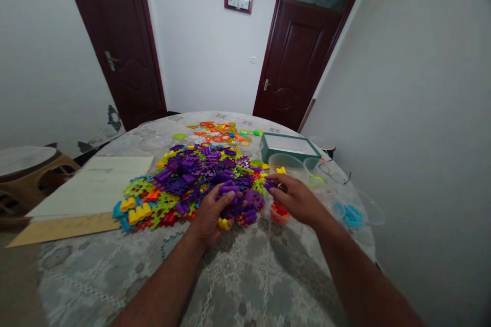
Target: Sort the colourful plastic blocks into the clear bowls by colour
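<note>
A large heap of plastic building pieces [180, 179], mostly purple with green, yellow, orange, blue and red ones, lies on the table. At its near edge, my left hand [210, 212] is closed around purple pieces [229, 191], and a yellow piece [223, 224] shows below its fingers. My right hand [293, 196] pinches a small dark purple piece [270, 184] at the heap's right side. Under that hand, red pieces [280, 210] sit in a clear container, partly hidden.
Behind the heap lie orange pieces [218, 133]. A green-edged box [289, 145] and a clear round tub [286, 163] stand at the right, near blue pieces [352, 215]. Pale sheets [95, 184] and a brown strip [69, 227] lie left on the patterned tablecloth [238, 276].
</note>
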Available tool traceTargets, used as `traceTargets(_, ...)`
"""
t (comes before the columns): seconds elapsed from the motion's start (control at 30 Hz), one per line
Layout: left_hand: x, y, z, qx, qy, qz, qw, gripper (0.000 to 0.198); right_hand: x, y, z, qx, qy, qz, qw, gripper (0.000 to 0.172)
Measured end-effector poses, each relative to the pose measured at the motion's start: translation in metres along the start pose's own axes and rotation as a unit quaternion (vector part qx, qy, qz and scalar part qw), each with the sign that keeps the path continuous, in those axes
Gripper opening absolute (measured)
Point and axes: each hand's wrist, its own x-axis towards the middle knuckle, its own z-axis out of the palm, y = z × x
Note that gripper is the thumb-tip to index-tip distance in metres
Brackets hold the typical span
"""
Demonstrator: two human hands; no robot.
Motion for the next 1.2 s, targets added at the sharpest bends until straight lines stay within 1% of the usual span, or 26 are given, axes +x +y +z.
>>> traceTargets(0.07, -0.001, -0.002, 0.002, 0.024, -0.007, -0.007, 1.000, 0.051, 0.030, 0.021, -0.019, 0.016, 0.007, 0.074, 0.997, 0.033)
traceTargets(0.1, -0.002, -0.003, 0.003, 0.035, -0.009, -0.010, 0.999, 0.050, 0.044, 0.032, -0.027, 0.024, 0.029, 0.116, 0.993, 0.031)
traceTargets(0.13, -0.002, -0.003, 0.004, 0.044, -0.010, -0.012, 0.999, 0.050, 0.056, 0.041, -0.034, 0.030, 0.051, 0.143, 0.988, 0.028)
traceTargets(0.2, -0.002, -0.003, 0.005, 0.055, -0.007, -0.016, 0.998, 0.050, 0.074, 0.056, -0.046, 0.031, 0.085, 0.168, 0.982, 0.025)
traceTargets(0.27, -0.002, -0.003, 0.005, 0.058, -0.001, -0.014, 0.998, 0.050, 0.081, 0.065, -0.054, 0.030, 0.104, 0.173, 0.979, 0.027)
traceTargets(0.33, -0.002, -0.003, 0.006, 0.060, 0.002, -0.010, 0.998, 0.051, 0.079, 0.071, -0.057, 0.032, 0.114, 0.179, 0.977, 0.029)
traceTargets(0.47, -0.001, -0.004, 0.007, 0.077, 0.011, -0.012, 0.997, 0.053, 0.069, 0.081, -0.053, 0.042, 0.110, 0.187, 0.975, 0.030)
traceTargets(0.53, -0.001, -0.005, 0.007, 0.086, 0.019, -0.016, 0.996, 0.054, 0.071, 0.087, -0.050, 0.049, 0.104, 0.190, 0.975, 0.027)
traceTargets(0.6, -0.001, -0.005, 0.007, 0.087, 0.023, -0.017, 0.996, 0.054, 0.079, 0.094, -0.050, 0.055, 0.106, 0.193, 0.974, 0.022)
traceTargets(0.67, -0.002, -0.004, 0.007, 0.080, 0.021, -0.015, 0.996, 0.055, 0.095, 0.100, -0.054, 0.055, 0.132, 0.191, 0.971, 0.022)
traceTargets(0.7, -0.002, -0.004, 0.007, 0.076, 0.018, -0.013, 0.997, 0.055, 0.104, 0.102, -0.058, 0.054, 0.155, 0.189, 0.968, 0.026)
traceTargets(0.8, -0.002, -0.003, 0.007, 0.067, 0.018, -0.009, 0.998, 0.054, 0.128, 0.103, -0.067, 0.047, 0.230, 0.173, 0.956, 0.047)
traceTargets(0.87, -0.001, -0.003, 0.006, 0.060, 0.020, -0.011, 0.998, 0.053, 0.133, 0.096, -0.066, 0.046, 0.253, 0.153, 0.954, 0.055)
traceTargets(0.9, -0.001, -0.003, 0.006, 0.056, 0.020, -0.013, 0.998, 0.052, 0.131, 0.090, -0.061, 0.048, 0.251, 0.140, 0.956, 0.054)
traceTargets(0.93, -0.001, -0.003, 0.005, 0.052, 0.022, -0.015, 0.998, 0.053, 0.125, 0.082, -0.055, 0.052, 0.241, 0.128, 0.961, 0.051)
traceTargets(0.97, -0.001, -0.003, 0.005, 0.047, 0.024, -0.017, 0.998, 0.053, 0.117, 0.073, -0.046, 0.060, 0.216, 0.113, 0.968, 0.047)
traceTargets(1.0, 0.000, -0.003, 0.005, 0.043, 0.026, -0.019, 0.999, 0.053, 0.105, 0.061, -0.035, 0.067, 0.176, 0.091, 0.978, 0.042)
traceTargets(1.03, 0.000, -0.004, 0.005, 0.040, 0.029, -0.020, 0.999, 0.053, 0.092, 0.048, -0.023, 0.075, 0.124, 0.068, 0.987, 0.039)
traceTargets(1.07, 0.000, -0.004, 0.005, 0.041, 0.032, -0.019, 0.998, 0.053, 0.078, 0.034, -0.010, 0.078, 0.042, 0.022, 0.996, 0.039)
traceTargets(1.1, 0.000, -0.004, 0.005, 0.043, 0.033, -0.019, 0.998, 0.053, 0.063, 0.020, 0.002, 0.064, -0.028, -0.024, 0.997, 0.040)
traceTargets(1.13, 0.000, -0.005, 0.005, 0.047, 0.033, -0.018, 0.998, 0.053, 0.051, 0.007, 0.014, 0.043, -0.067, -0.057, 0.995, 0.041)
traceTargets(1.17, 0.000, -0.005, 0.005, 0.051, 0.031, -0.018, 0.998, 0.053, 0.040, -0.004, 0.025, 0.028, -0.092, -0.079, 0.992, 0.041)
traceTargets(1.2, -0.001, -0.005, 0.005, 0.056, 0.030, -0.018, 0.998, 0.053, 0.031, -0.013, 0.034, 0.024, -0.102, -0.088, 0.991, 0.038)
